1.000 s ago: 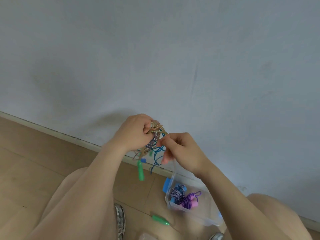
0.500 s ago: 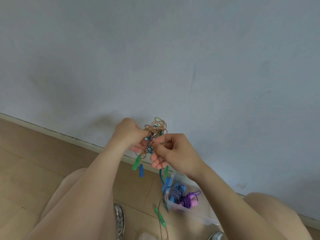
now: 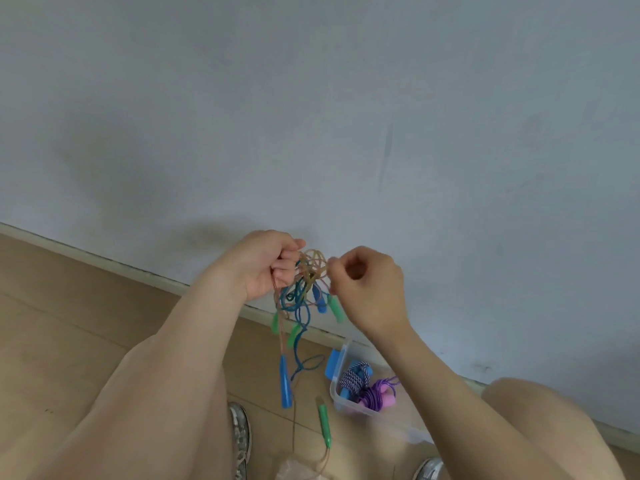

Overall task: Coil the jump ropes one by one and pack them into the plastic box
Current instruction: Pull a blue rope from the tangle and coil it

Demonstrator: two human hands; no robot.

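A tangle of thin jump ropes (image 3: 306,284), tan and blue cords with green and blue handles, hangs in the air in front of the wall. My left hand (image 3: 266,266) grips the tangle from the left. From the right, my right hand (image 3: 363,282) pinches a tan loop at the top of it. A blue handle (image 3: 285,382) and a green handle (image 3: 325,422) dangle lower, toward the floor. The clear plastic box (image 3: 337,398) stands on the floor below, holding a coiled striped rope (image 3: 351,379) and a coiled purple rope (image 3: 375,396) with pink handles.
A pale wall (image 3: 346,116) with a skirting board rises just behind the box. Wooden floor (image 3: 69,323) stretches to the left. Both my knees and my shoes (image 3: 240,434) frame the bottom of the view, beside a crumpled clear bag (image 3: 294,471).
My hands have drawn apart, the right one pulling a tan loop rightward. More cord and handles have dropped out of the tangle; a blue handle now hangs low.
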